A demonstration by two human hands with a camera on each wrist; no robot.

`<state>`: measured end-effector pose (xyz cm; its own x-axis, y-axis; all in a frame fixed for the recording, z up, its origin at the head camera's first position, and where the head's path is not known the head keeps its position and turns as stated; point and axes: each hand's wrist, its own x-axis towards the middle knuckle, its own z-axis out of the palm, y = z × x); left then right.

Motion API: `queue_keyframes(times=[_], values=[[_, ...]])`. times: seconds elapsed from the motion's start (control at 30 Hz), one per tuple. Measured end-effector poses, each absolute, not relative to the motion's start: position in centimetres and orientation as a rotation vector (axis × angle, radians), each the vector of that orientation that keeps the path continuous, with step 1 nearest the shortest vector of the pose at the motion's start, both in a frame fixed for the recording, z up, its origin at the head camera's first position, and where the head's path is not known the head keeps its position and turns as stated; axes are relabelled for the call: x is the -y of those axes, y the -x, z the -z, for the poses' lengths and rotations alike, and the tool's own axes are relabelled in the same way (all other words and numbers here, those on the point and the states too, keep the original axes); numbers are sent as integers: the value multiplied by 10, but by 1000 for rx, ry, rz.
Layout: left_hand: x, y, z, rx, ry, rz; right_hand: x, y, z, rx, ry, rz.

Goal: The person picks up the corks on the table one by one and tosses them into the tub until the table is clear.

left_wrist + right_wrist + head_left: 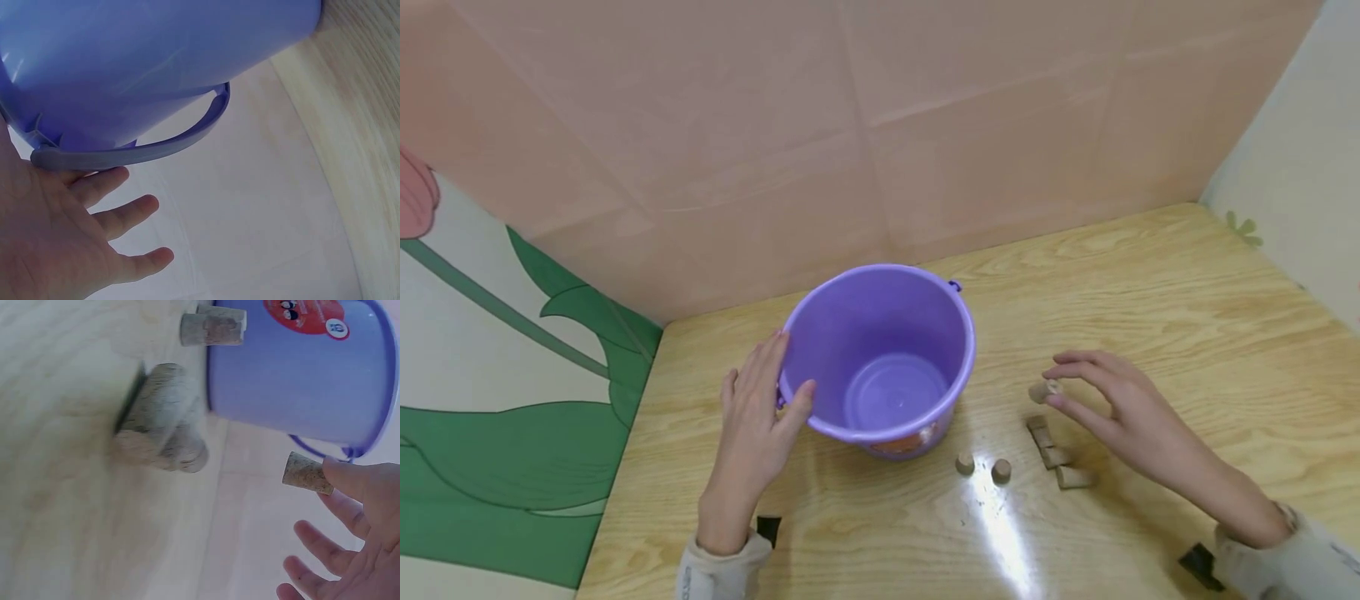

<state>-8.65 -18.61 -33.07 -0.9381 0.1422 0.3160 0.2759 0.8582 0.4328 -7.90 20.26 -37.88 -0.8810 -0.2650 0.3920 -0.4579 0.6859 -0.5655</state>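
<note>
A purple bucket (898, 417) stands upright with nothing visible inside. My left hand (752, 421) rests at the left of its rim, thumb over the edge and the other fingers spread fairly straight along the outside. The bucket's handle (150, 153) hangs beside those fingers in the left wrist view. Between thumb and index finger, my right hand (1123, 408) pinches a cork (306, 473) above the table, to the right of the bucket. Below it several corks (1075, 477) lie close together. Two more, a cork (965, 463) and another cork (1002, 471), stand on end nearer the bucket.
The wood-grain table (865, 533) meets a pinkish covered wall (760, 167) behind the bucket. A white wall (1300, 192) borders it at right, and a wall with green leaf pictures (497, 467) at left. Small black patches (767, 530) lie near both sleeves.
</note>
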Motion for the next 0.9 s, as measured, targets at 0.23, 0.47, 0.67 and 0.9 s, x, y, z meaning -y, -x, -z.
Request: queue_keyframes(times=[0.23, 0.47, 0.67, 0.9], values=[[186, 88, 332, 2754, 319, 720, -194, 83, 365, 2542, -616, -985], [186, 88, 333, 2742, 316, 716, -186, 87, 350, 2450, -645, -1028], [185, 88, 333, 2740, 326, 721, -179, 89, 337, 2364, -667, -1091], [185, 88, 334, 2737, 327, 744, -171, 89, 325, 2281, -646, -1188]])
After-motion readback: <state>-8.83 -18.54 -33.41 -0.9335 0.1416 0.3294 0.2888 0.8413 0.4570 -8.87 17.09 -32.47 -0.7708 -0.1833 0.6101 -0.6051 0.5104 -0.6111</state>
